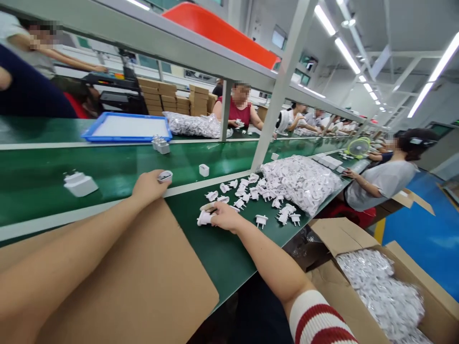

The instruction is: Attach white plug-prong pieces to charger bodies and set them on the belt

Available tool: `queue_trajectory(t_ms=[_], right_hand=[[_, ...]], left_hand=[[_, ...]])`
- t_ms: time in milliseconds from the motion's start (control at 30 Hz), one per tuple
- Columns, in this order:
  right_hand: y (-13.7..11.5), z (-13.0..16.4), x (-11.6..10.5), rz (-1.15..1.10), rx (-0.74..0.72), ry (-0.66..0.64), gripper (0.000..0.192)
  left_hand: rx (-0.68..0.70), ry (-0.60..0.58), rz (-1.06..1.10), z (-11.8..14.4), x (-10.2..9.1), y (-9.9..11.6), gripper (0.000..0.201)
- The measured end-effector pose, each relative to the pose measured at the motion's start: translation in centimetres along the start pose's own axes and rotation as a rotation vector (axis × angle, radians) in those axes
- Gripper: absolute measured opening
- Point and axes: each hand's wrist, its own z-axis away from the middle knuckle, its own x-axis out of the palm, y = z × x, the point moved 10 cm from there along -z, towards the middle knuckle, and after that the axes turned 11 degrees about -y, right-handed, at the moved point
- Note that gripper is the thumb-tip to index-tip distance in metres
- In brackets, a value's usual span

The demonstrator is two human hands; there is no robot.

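Centre-left of frame: your left hand (147,187) pinches a white charger shell (165,176) at the conveyor belt (43,172) edge. Centre: your right hand (224,217) closes on a white plug piece (204,218), long axis pointing left; loose plug pieces (251,193) lie just right, nearer this hand.

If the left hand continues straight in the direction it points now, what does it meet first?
Probably the small white block on the green belt, just beyond the left hand and the white piece it holds; depth is unclear.
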Motion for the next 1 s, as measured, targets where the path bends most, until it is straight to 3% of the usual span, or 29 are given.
queue_trajectory(t_ms=[233, 400, 500, 600, 700, 833, 1000], right_hand=[[-2.2, 0.3, -0.3, -0.118, -0.170, -0.013, 0.046], [-2.5, 0.6, 0.2, -0.162, -0.144, 0.011, 0.052], [-2.8, 0.7, 0.7, -0.112, -0.173, 0.055, 0.054], [-4.5, 0.9, 1.4, 0.015, -0.208, 0.086, 0.040], [-7.2, 0.8, 3.5, 0.086, -0.220, -0.018, 0.031], [-10.3, 0.2, 7.2, 0.129, -0.218, -0.230, 0.038], [-12.3, -0.2, 8.6, 0.511, -0.438, -0.084, 0.017]], left_hand=[[0.134, -0.117, 0.319, 11.2, 2.2, 2.4, 0.039], [0.153, -0.101, 0.301, 17.8, 3.3, 2.3, 0.038], [0.146, -0.013, 0.367, 18.8, 3.1, 1.6, 0.051], [0.140, -0.023, 0.422, 18.3, 3.4, 1.1, 0.042], [0.189, -0.022, 0.421, 18.1, 3.3, 1.4, 0.031], [0.201, -0.008, 0.466, 18.1, 3.1, 1.3, 0.026], [0.197, -0.041, 0.498, 17.8, 3.4, 1.0, 0.029]])
